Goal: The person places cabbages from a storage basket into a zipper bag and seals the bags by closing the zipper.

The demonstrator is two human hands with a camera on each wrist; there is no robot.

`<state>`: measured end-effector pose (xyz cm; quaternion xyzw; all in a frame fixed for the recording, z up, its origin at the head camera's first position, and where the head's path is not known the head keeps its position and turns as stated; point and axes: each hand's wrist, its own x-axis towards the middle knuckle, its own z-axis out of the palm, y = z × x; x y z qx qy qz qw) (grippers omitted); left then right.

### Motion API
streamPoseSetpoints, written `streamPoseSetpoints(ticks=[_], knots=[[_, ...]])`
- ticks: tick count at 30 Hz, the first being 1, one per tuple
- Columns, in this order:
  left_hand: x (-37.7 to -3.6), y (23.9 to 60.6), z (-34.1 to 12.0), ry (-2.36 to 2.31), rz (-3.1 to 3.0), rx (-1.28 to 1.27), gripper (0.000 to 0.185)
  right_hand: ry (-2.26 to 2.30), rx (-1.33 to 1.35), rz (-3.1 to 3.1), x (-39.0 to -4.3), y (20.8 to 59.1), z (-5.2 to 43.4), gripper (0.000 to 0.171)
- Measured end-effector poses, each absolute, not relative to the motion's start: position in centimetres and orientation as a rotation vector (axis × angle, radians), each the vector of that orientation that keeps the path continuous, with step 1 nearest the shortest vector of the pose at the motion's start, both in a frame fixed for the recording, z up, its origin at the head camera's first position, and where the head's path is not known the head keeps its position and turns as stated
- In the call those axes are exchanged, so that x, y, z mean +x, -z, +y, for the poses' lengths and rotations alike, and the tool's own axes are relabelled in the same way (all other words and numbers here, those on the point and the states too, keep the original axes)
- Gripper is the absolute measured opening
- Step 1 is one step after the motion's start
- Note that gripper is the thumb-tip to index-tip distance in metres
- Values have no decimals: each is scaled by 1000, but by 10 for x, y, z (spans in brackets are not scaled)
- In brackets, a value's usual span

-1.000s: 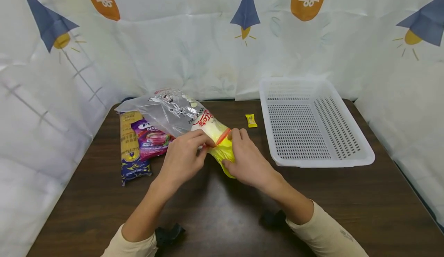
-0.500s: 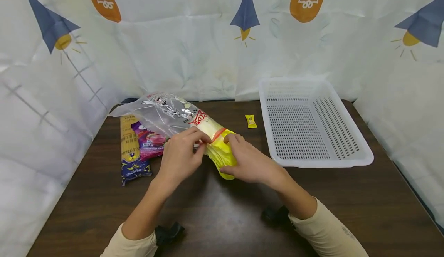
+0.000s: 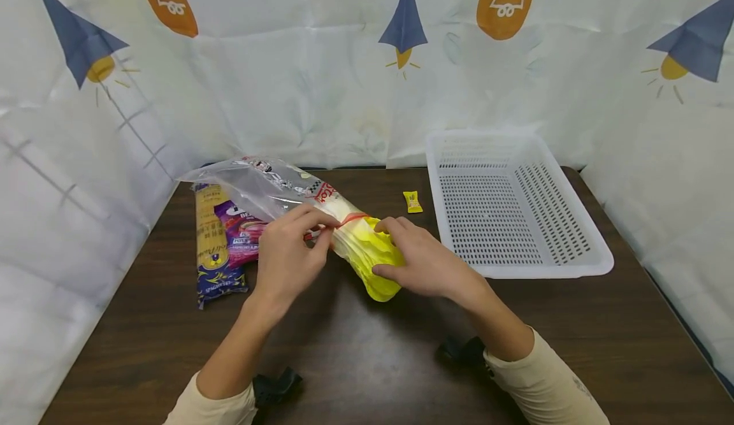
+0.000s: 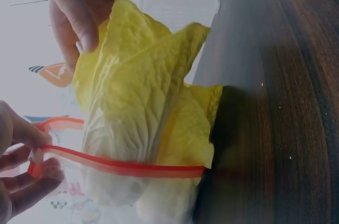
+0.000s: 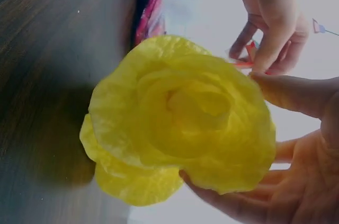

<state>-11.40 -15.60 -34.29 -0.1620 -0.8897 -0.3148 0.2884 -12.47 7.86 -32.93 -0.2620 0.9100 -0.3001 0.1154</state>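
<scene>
A napa cabbage (image 3: 369, 253) with yellow leaf tips lies slanted across the middle of the table, its pale end inside a clear printed zip bag (image 3: 252, 183). The bag's red rim (image 4: 122, 167) runs around the cabbage, and the leafy end sticks out of it. My left hand (image 3: 292, 253) pinches the rim at its left side, thumb against fingers. With thumb and fingers spread to either side of the leafy end, my right hand (image 3: 430, 262) holds the cabbage. In the right wrist view the ruffled leaf tips (image 5: 185, 113) face the camera and hide the bag.
A white perforated basket (image 3: 524, 269) stands at the back right. Left of it lies a small yellow wrapped packet (image 3: 413, 202). A spaghetti pack (image 3: 215, 262) and a purple berry pouch (image 3: 241, 234) lie at the left, partly under the bag. Printed cloth walls surround the table.
The red rim has shifted up and left along the cabbage with my left hand, so more of the yellow leaves shows outside the bag. My right hand has moved slightly right.
</scene>
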Motion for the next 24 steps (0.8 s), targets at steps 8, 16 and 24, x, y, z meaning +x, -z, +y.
streamPoseSetpoints(ticks=[8, 16, 24], knots=[[-114, 342, -157, 908, -2307, -434, 9, 937, -806, 2653, -125, 327, 83, 50], [-113, 341, -156, 954, -2242, -457, 11, 1013, -787, 2610, -125, 325, 86, 40], [-112, 342, -154, 896, -2299, -514, 10, 1113, -680, 2644, -126, 330, 77, 32]])
